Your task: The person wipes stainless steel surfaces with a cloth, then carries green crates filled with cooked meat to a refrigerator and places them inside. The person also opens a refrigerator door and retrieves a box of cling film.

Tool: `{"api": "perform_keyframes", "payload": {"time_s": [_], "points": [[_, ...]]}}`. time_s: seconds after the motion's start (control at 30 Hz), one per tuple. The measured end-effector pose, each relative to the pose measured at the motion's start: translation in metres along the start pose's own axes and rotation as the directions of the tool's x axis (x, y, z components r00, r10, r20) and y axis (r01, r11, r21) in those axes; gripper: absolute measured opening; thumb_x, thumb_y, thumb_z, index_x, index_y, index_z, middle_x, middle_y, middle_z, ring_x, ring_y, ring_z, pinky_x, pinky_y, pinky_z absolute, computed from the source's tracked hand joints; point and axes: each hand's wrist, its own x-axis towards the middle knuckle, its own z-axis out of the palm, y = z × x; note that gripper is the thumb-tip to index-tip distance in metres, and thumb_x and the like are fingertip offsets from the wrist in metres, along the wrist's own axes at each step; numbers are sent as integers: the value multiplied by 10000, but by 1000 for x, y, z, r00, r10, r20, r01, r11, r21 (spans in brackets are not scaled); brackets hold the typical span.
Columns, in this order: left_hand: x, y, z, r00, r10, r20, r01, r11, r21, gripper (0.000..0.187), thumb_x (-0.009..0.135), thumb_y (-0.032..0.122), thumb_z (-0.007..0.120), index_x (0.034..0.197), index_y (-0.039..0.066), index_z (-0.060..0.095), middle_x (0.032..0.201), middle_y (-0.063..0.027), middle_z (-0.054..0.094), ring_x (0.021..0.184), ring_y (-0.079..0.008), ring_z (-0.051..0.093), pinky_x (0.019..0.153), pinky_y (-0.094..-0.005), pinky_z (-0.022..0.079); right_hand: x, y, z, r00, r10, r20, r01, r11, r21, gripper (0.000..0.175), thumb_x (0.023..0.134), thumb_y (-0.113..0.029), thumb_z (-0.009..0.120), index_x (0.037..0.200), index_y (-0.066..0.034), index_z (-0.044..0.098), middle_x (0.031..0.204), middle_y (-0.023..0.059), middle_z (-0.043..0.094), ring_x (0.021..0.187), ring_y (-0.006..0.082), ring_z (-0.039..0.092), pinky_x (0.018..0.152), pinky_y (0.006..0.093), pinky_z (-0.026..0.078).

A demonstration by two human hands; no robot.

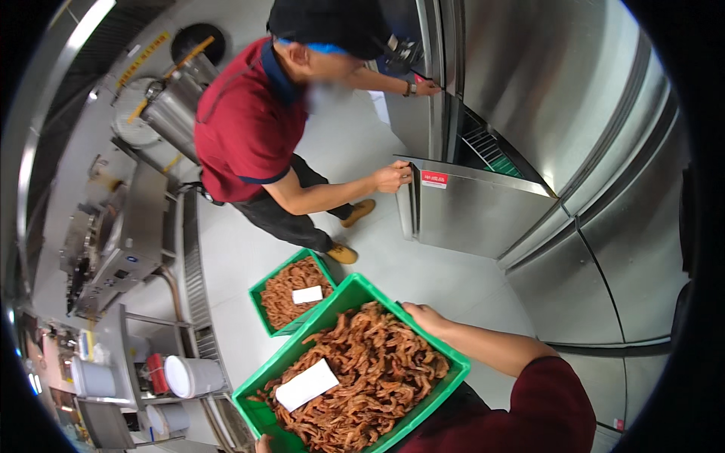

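Observation:
A green plastic crate [346, 287] is held up in front of me, tilted in the view. It is filled with brown cooked pieces [391, 368] that look like braised chicken feet. On top of them lies a white paper slip [307, 385]. My right hand [426, 319] grips the crate's right rim, its fingers partly hidden by the wall. Only a little of my left hand [263, 444] shows at the bottom edge, against the crate's left side.
A second green crate [256, 290] of similar food sits on the pale floor. A co-worker [249, 130] holds a steel refrigerator's lower door [481, 218] ajar, exposing a wire shelf [487, 141]. Steel equipment [122, 260] and white buckets [195, 376] line the left.

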Motion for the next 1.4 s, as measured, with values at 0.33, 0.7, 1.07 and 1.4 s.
{"api": "perform_keyframes", "payload": {"time_s": [0.33, 0.7, 1.07, 1.4], "points": [[63, -101, 25, 1000, 1, 25, 2, 993, -115, 345, 805, 172, 551, 1108, 8, 524, 861, -85, 573, 755, -201, 559, 678, -333, 475, 71, 101, 7, 992, 92, -86, -95, 995, -28, 647, 994, -478, 269, 1404, -1, 419, 1416, 190, 447, 1315, 315, 412, 1081, 420, 313], [114, -84, 100, 961, -98, 257, 73, 992, 105, 238, 834, 126, 543, 1028, -9, 579, 804, -54, 591, 680, -147, 545, 610, -283, 463, 103, 191, -16, 768, 552, -324, -543, 830, 125, 777, 969, -605, 234, 1516, -58, 164, 1549, 191, 194, 1394, 384, 253, 1123, 512, 254], [167, -136, 118, 947, -178, 267, 149, 981, 125, 309, 866, 159, 567, 1140, 20, 525, 830, -33, 564, 710, -125, 533, 594, -274, 459, 77, 240, -19, 725, 543, -425, -459, 840, 290, 626, 985, -538, 300, 1255, -36, 558, 1181, 171, 566, 1039, 287, 562, 880, 421, 466], [162, -126, 36, 979, -53, 196, -7, 956, 294, 386, 976, 291, 545, 1212, -11, 499, 1032, -145, 573, 950, -200, 547, 873, -313, 438, -27, 192, -10, 858, 62, -510, -350, 796, -493, 464, 932, -469, 461, 1012, -36, 605, 821, 76, 607, 741, 207, 590, 672, 367, 482]]}}
